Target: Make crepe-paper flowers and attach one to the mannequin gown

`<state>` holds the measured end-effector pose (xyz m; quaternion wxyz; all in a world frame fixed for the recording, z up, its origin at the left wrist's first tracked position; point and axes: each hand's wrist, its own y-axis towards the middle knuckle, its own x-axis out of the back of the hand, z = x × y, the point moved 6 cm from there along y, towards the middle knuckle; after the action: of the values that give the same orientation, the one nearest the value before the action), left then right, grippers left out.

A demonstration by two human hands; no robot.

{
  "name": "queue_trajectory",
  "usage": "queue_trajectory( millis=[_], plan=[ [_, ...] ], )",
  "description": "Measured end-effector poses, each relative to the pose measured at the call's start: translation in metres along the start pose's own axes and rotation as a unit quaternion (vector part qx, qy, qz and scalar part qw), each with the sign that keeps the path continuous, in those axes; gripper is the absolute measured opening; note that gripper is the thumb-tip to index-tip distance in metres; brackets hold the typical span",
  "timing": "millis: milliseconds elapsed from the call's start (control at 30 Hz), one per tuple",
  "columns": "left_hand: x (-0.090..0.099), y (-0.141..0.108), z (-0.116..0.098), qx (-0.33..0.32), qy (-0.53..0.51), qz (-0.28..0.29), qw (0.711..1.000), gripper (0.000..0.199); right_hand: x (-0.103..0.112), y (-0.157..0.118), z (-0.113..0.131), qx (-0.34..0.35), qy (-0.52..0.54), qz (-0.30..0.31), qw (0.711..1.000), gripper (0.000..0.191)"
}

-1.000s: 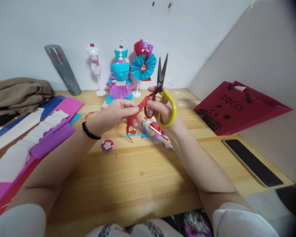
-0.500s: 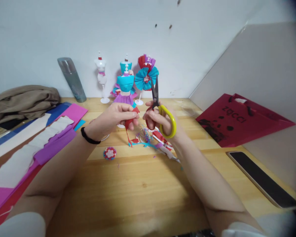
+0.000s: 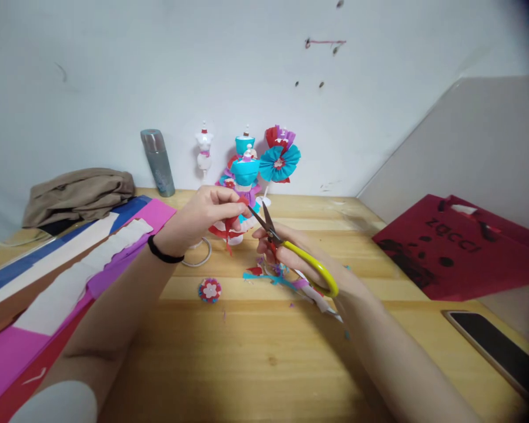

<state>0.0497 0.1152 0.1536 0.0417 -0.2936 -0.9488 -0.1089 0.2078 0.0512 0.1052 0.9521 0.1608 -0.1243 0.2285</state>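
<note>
My left hand (image 3: 218,207) pinches a small piece of red paper (image 3: 230,226), part of which dangles below the fingers. In my right hand (image 3: 286,249) are scissors (image 3: 306,261) with yellow and red handles. Their dark blades are parted and point up and left, with one tip close to the red paper; I cannot tell whether they touch. Behind my hands stand several small white mannequins, one (image 3: 245,172) dressed in blue and purple paper. A large blue pleated paper flower (image 3: 279,164) is on another. On the table before me lies a small layered flower (image 3: 210,290).
Coloured paper sheets (image 3: 83,276) and a brown cloth (image 3: 79,192) lie at the left, near a grey bottle (image 3: 157,163). Paper scraps (image 3: 271,278) and a roll of tape (image 3: 198,254) are around my hands. At the right are a red bag (image 3: 458,247) and a phone (image 3: 494,346).
The scissors have tipped from upright to pointing left, and their blades are now close to the red paper. My left hand keeps its pinch. The whole view has shifted slightly.
</note>
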Motion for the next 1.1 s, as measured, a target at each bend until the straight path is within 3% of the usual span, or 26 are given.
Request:
queue_trajectory(
  millis=[167, 400, 600, 1100],
  plan=[
    [-0.009, 0.0, 0.004, 0.018, 0.021, 0.036, 0.999, 0.019, -0.008, 0.0, 0.011, 0.005, 0.016, 0.007, 1.0, 0.042],
    [-0.002, 0.001, 0.004, 0.003, -0.017, -0.019, 1.0, 0.021, -0.003, 0.0, 0.007, -0.015, 0.003, -0.029, 0.999, 0.034],
    [-0.015, 0.002, 0.006, 0.026, 0.024, 0.058, 0.998, 0.02, -0.005, 0.002, 0.017, -0.006, -0.022, -0.036, 0.999, 0.039],
    [-0.013, 0.003, 0.011, 0.081, 0.015, 0.047, 0.996, 0.023, -0.009, 0.002, 0.001, 0.007, -0.012, -0.019, 1.0, 0.031]
  ],
)
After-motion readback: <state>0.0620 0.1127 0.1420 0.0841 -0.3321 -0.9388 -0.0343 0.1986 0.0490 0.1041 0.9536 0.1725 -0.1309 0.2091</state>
